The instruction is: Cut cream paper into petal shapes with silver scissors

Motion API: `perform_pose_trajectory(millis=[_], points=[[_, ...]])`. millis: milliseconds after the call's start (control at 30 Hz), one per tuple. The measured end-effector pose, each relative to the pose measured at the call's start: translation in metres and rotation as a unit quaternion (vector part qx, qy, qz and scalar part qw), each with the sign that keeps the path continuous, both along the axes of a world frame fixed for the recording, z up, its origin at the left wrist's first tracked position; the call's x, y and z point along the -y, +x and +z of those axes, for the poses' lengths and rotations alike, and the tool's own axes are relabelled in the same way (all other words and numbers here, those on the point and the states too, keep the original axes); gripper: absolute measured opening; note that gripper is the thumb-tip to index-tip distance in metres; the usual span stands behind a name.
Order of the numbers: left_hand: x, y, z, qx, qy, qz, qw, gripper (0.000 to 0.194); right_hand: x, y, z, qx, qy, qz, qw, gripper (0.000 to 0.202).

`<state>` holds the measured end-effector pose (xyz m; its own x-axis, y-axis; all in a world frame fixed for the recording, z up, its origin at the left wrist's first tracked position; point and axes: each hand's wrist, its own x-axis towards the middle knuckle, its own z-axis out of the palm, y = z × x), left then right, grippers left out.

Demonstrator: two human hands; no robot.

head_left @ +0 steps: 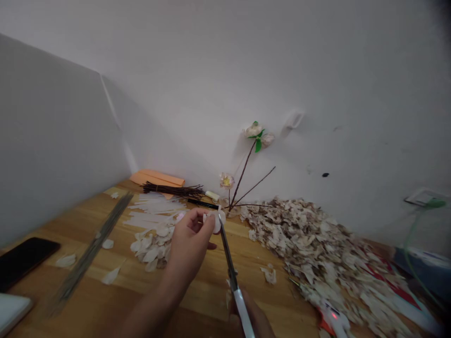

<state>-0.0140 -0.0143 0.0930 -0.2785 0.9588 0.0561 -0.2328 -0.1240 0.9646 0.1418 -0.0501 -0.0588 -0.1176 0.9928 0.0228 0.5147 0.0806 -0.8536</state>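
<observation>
My left hand (192,239) pinches a pale petal (217,224) between thumb and fingers, near the middle of the wooden table. Long metal tweezers or scissors (230,265) reach up from the bottom edge, their tip at the petal. My right hand (252,312) is wrapped round the lower part of this tool, partly hidden behind it. Just left of my left hand lies a small heap of whitish petals (153,249). Behind the hands, a flower on a dark stem (243,173) leans against the wall, with green leaves below its bloom.
A large heap of dried petals (306,234) covers the right side, beside a glue gun (334,319) with a red light. Thin wires (95,249), a black phone (28,258), dark stems (172,189), white strips (151,211) and orange paper (158,178) lie left.
</observation>
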Motion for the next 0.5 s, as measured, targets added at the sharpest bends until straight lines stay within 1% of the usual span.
perform_pose_trajectory(millis=[200, 367, 500], points=[[-0.0014, -0.0002, -0.0011, -0.002, -0.003, -0.001, 1.000, 0.023, -0.0036, -0.0004, -0.0012, 0.012, 0.004, 0.021, 1.000, 0.043], [-0.0026, -0.0008, -0.0019, 0.002, -0.011, 0.005, 1.000, 0.024, -0.0035, 0.0000, -0.0013, 0.038, 0.007, 0.014, 0.999, 0.048], [-0.0027, -0.0012, -0.0012, -0.001, -0.011, 0.004, 1.000, 0.024, -0.0027, -0.0009, -0.0012, 0.058, 0.007, 0.004, 0.998, 0.044]])
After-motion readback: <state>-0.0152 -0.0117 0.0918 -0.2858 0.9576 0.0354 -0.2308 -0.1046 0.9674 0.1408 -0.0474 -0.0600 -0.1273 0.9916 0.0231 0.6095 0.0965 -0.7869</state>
